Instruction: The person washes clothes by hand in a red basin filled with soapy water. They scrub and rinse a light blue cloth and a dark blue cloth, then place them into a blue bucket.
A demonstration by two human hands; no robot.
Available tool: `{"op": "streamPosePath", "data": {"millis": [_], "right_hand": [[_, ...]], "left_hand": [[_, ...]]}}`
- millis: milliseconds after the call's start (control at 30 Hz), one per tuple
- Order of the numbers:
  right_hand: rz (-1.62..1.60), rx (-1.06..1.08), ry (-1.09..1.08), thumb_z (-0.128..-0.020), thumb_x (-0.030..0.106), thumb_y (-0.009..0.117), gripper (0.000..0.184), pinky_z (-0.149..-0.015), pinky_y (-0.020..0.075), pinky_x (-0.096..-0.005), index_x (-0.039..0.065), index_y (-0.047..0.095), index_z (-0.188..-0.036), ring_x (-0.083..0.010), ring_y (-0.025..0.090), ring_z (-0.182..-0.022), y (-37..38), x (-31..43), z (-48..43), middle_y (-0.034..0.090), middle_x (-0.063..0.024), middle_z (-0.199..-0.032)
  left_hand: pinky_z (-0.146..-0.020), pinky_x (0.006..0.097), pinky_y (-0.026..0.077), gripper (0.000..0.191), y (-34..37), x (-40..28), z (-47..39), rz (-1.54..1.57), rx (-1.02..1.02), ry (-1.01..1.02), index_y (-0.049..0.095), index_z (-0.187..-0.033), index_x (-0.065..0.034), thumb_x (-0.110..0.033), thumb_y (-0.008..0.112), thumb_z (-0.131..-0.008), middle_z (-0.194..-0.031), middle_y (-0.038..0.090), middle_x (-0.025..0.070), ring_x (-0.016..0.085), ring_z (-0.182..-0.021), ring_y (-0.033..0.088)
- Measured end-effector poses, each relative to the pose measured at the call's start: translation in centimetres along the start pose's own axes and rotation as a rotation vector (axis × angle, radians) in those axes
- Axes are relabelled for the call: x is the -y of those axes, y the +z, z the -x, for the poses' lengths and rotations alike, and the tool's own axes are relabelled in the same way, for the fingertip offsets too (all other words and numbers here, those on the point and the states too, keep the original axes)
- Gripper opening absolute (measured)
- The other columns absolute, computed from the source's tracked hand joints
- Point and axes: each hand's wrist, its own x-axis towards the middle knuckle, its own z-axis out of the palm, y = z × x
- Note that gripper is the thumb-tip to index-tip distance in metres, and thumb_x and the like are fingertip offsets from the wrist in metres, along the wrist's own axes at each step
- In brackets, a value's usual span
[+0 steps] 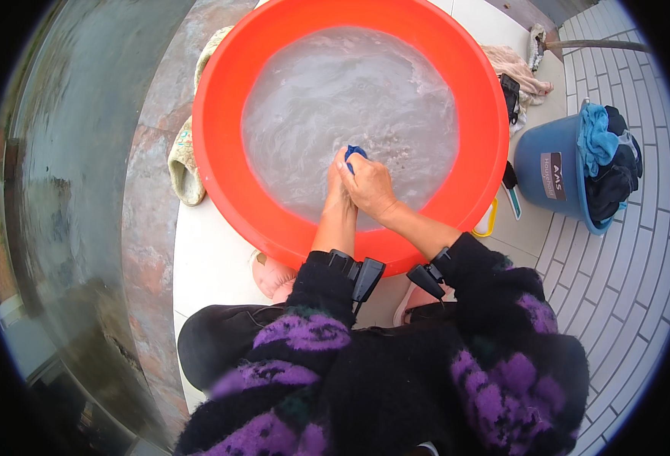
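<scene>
A large red plastic basin (pixel 221 142) stands before me, with cloudy grey water (pixel 335 91) in it. Over the near half of the water, my left hand (pixel 338 174) and my right hand (pixel 372 185) are pressed together. Both are closed around a small dark blue cloth (pixel 355 153), which pokes out at the top between them. Most of the cloth is hidden by my fingers. Ripples and bubbles show in the water just right of my hands.
At right, a blue bucket (pixel 531 157) tipped sideways holds dark and light-blue clothes (pixel 608 159). Beside the basin lie a brush (pixel 512 194), a yellow-rimmed dish (pixel 487 219) and a pinkish cloth (pixel 517 68). A fleecy slipper (pixel 186 171) touches the left side.
</scene>
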Motion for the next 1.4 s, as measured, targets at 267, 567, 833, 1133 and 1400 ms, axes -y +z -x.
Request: {"op": "streamPosePath", "data": {"millis": [267, 567, 833, 1133, 1400], "right_hand": [[0.217, 0.024, 0.607, -0.085, 0.043, 0.057, 0.045, -0.085, 0.0466, -0.0474, 0.005, 0.06, -0.109, -0.0399, 0.06, -0.098, -4.1, -9.5, -2.2, 0.063, -0.0256, -0.103], [0.137, 0.367, 0.441, -0.081, 0.031, 0.06, 0.032, -0.085, 0.0488, -0.0418, 0.008, 0.068, -0.102, -0.0362, 0.061, -0.102, -2.0, -9.6, -1.6, 0.063, -0.0253, -0.104], [0.174, -0.005, 0.06, -0.078, 0.023, 0.065, 0.031, -0.075, 0.0521, -0.0443, 0.008, 0.065, -0.105, -0.034, 0.064, -0.079, 1.5, -7.5, -0.2, 0.051, -0.0203, -0.122], [-0.392, 0.389, -0.014, -0.08, 0.023, 0.059, 0.02, -0.057, 0.0467, -0.0376, 0.003, 0.057, -0.083, -0.0275, 0.059, -0.062, -0.3, 1.0, 0.1, 0.059, -0.0136, -0.07], [0.013, 0.1, 0.08, -0.087, 0.031, 0.05, 0.029, -0.068, 0.0468, -0.0521, 0.004, 0.06, -0.084, -0.0445, 0.06, -0.077, 0.2, 0.9, 0.2, 0.063, -0.0235, -0.08]], "left_hand": [[-0.065, 0.0411, 0.055, 0.028, -1.3, -0.5, 0.1, -0.612, -0.636, -0.178, 0.052, -0.116, -0.0057, -0.02, 0.049, -0.092, -0.117, 0.053, 0.0127, 0.028, -0.093, 0.059], [-0.063, 0.0383, 0.053, 0.049, -7.5, 0.7, -1.1, -0.928, -0.626, -0.176, 0.056, -0.124, -0.0118, 0.006, 0.057, -0.078, -0.112, 0.056, 0.0136, 0.027, -0.102, 0.055], [-0.084, 0.0652, 0.039, 0.057, -4.4, -0.2, -1.0, -0.61, -0.649, -0.263, 0.046, -0.134, -0.01, -0.046, 0.052, -0.091, -0.134, 0.048, 0.0169, 0.038, -0.115, 0.049], [-0.061, 0.0339, 0.05, 0.046, -4.4, -2.2, 0.9, -0.25, -0.495, -0.132, 0.057, -0.102, -0.0132, -0.057, 0.052, -0.087, -0.088, 0.061, 0.0035, 0.019, -0.076, 0.061], [-0.06, 0.037, 0.048, 0.031, -2.9, -0.1, -0.5, -0.195, -0.451, -0.075, 0.057, -0.09, -0.0093, -0.038, 0.045, -0.095, -0.08, 0.059, 0.0073, 0.022, -0.072, 0.058]]}}
